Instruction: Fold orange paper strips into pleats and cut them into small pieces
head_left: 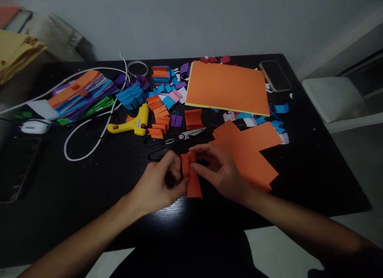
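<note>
Above the bench (74, 190), an orange strip (194, 187) is grasped in the left grip (163, 181) and right grip (220, 172).

"Count them for me?"
"One left hand (158, 183) and one right hand (220, 172), so two hands."
"And then?"
"One pair of scissors (181, 137), one glue gun (138, 122)."
"Folded papers (131, 96)?"
"Too many overlap to count."
</note>
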{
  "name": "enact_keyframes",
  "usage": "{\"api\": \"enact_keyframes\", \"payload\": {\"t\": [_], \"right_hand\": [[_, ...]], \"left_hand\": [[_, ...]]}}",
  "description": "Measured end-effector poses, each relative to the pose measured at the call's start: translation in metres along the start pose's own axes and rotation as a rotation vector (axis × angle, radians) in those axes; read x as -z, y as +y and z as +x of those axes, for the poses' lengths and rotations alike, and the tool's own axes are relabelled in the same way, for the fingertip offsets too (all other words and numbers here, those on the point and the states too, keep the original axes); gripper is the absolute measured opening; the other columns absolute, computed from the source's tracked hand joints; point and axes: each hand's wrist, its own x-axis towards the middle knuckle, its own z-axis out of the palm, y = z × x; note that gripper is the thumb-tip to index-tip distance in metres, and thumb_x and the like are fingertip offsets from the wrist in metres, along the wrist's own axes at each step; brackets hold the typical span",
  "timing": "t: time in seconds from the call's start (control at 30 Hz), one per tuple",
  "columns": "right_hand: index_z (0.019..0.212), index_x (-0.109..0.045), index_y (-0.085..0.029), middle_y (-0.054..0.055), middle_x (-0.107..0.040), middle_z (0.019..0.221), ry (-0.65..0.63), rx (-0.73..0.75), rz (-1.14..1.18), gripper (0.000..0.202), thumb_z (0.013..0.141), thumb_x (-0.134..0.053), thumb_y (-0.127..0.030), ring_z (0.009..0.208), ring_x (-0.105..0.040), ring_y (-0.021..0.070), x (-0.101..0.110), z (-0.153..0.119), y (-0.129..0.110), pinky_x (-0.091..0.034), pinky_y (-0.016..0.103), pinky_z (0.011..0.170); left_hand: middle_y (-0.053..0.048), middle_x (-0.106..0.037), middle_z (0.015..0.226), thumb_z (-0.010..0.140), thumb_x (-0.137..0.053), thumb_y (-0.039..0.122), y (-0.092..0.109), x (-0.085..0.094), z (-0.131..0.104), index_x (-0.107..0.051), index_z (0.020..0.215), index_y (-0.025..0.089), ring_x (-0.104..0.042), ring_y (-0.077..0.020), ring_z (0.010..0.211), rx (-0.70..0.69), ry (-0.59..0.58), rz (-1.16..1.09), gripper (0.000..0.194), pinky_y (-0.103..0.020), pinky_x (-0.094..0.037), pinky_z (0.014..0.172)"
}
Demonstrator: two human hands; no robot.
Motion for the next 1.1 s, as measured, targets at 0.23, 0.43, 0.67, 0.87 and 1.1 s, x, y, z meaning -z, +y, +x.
{"api": "enact_keyframes", "payload": {"t": [0.23,0.43,0.67,0.87,1.1], "right_hand": [[0.11,-0.076,-0.023,0.008,-0.078,0.121,-0.071,0.019,-0.16,0.03,0.086,-0.063,-0.014,0.117,-0.072,0.0247,0.003,-0.002,-0.005,-0.06,0.041,0.096],[0.103,-0.075,-0.021,0.006,-0.079,0.104,-0.055,-0.046,-0.161,0.02,0.085,-0.067,-0.017,0.096,-0.075,0.0223,0.001,-0.002,-0.006,-0.059,0.037,0.081],[0.098,-0.073,-0.022,0.002,-0.078,0.095,-0.032,-0.039,-0.151,0.013,0.086,-0.072,-0.018,0.088,-0.074,0.0168,0.001,0.0,-0.007,-0.056,0.03,0.076],[0.099,-0.077,-0.022,0.002,-0.079,0.096,-0.094,-0.079,-0.099,0.013,0.087,-0.074,-0.02,0.089,-0.075,0.0176,0.003,0.001,-0.007,-0.058,0.03,0.078],[0.098,-0.081,-0.021,0.004,-0.083,0.096,-0.14,-0.108,-0.126,0.011,0.09,-0.074,-0.025,0.091,-0.077,0.0199,0.004,0.002,-0.01,-0.06,0.034,0.082]], "left_hand": [[0.009,-0.05,0.068,0.087,-0.062,0.008,0.0,0.003,-0.002,-0.05,0.089,0.023,-0.049,-0.0067,0.055,-0.15,-0.004,0.035,0.019,-0.015,-0.039,0.049],[0.008,-0.052,0.069,0.084,-0.059,0.003,0.003,0.004,-0.002,-0.05,0.089,0.023,-0.051,-0.0068,0.056,-0.224,-0.013,0.035,0.022,-0.016,-0.041,0.051],[0.001,-0.065,0.084,0.097,-0.051,0.005,0.0,0.012,-0.001,-0.062,0.108,0.02,-0.063,-0.0106,0.069,-0.341,-0.036,0.044,0.022,-0.021,-0.053,0.063],[-0.008,-0.063,0.109,0.09,-0.057,0.003,-0.006,0.02,0.003,-0.071,0.12,0.022,-0.069,-0.0176,0.089,-0.494,-0.126,0.233,0.038,-0.028,-0.058,0.07],[-0.01,-0.062,0.113,0.093,-0.065,0.015,-0.004,0.023,0.002,-0.068,0.117,0.02,-0.069,-0.021,0.095,-0.471,-0.146,0.35,0.024,-0.032,-0.06,0.074]]}}
